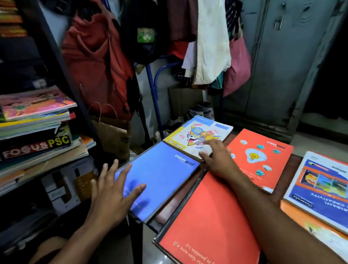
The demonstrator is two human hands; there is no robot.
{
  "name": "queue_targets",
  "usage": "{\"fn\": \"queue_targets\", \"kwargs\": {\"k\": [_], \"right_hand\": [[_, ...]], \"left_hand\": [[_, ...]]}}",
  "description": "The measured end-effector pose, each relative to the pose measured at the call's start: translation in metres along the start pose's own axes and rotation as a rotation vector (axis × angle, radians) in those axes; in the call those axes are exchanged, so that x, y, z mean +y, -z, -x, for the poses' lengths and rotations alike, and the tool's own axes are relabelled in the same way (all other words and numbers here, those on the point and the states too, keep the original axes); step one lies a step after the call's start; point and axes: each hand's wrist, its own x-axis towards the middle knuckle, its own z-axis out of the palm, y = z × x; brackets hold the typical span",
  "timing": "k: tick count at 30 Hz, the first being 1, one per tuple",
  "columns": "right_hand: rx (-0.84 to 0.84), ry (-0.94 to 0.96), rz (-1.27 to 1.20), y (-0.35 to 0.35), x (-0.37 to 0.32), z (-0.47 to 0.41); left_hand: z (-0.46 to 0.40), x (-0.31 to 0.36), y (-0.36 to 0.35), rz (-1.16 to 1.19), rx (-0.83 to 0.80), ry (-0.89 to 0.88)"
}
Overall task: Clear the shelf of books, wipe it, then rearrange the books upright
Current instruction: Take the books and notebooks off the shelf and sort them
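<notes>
The flat blue "papergrid" notebook (159,178) lies face up on the table (280,183), its near corner jutting past the table edge. The left hand (114,192) rests on its near-left part, fingers spread wide and straight. Just beyond the blue notebook lies a yellow cartoon-cover notebook (196,134) — the right hand (217,158) touches it with relaxed, extended fingers, gripping nothing. Right of the blue notebook sits a large red notebook with white italic lettering (211,229); farther right, an orange lightbulb-cover notebook (259,159). Left of it, the dark shelf (49,37) holds a slumped stack of books (25,134) lying flat.
</notes>
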Motion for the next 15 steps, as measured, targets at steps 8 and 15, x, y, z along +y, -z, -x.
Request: {"fn": "queue_targets", "kwargs": {"k": [8, 15], "right_hand": [[-0.308, -0.123, 0.381, 0.080, 0.011, 0.091], [-0.172, -0.063, 0.364, 0.058, 0.005, 0.131]], "left_hand": [[0.084, 0.075, 0.020, -0.064, -0.275, -0.189], [0.091, 0.069, 0.001, 0.374, -0.253, 0.066]]}}
